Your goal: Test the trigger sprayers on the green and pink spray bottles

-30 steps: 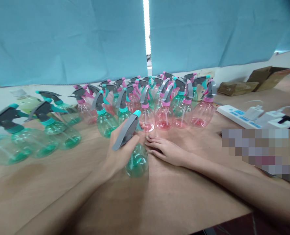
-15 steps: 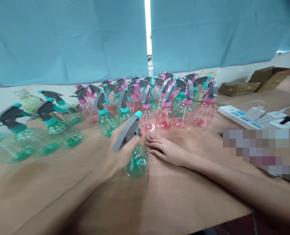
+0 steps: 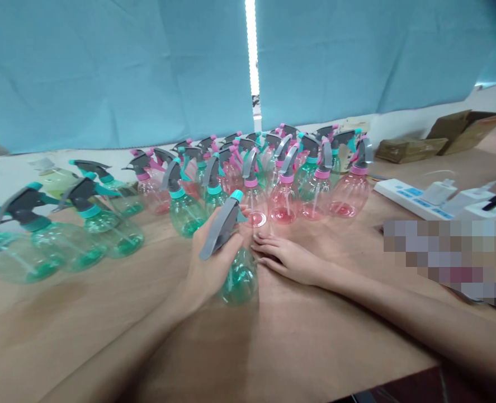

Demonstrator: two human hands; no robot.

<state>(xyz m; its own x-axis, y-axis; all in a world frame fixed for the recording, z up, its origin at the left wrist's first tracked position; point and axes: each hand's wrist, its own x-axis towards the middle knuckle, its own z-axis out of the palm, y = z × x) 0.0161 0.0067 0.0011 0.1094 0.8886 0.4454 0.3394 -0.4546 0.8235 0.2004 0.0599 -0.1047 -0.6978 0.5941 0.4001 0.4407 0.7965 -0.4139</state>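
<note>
My left hand (image 3: 214,252) is wrapped round the neck of a green spray bottle (image 3: 240,280), just below its grey trigger head with a teal nozzle. The bottle is tilted slightly and its base is at the tabletop. My right hand (image 3: 287,257) lies palm down on the table to the right of that bottle, fingers stretched out and holding nothing. Just beyond my hands stand a pink-collared spray bottle (image 3: 254,201) and a teal-collared green spray bottle (image 3: 185,212). My left hand's fingers are partly hidden behind the trigger head.
Several pink and green spray bottles crowd the back of the brown table (image 3: 315,341). More green bottles (image 3: 117,235) stand at the left. A white power strip (image 3: 411,198) with plugs lies at the right, with cardboard boxes (image 3: 453,134) behind. Blue curtains (image 3: 126,73) hang at the back.
The view has shifted slightly. My left hand and the green spray bottle have moved a little to the right, with the grip unchanged. My right hand stays resting on the table.
</note>
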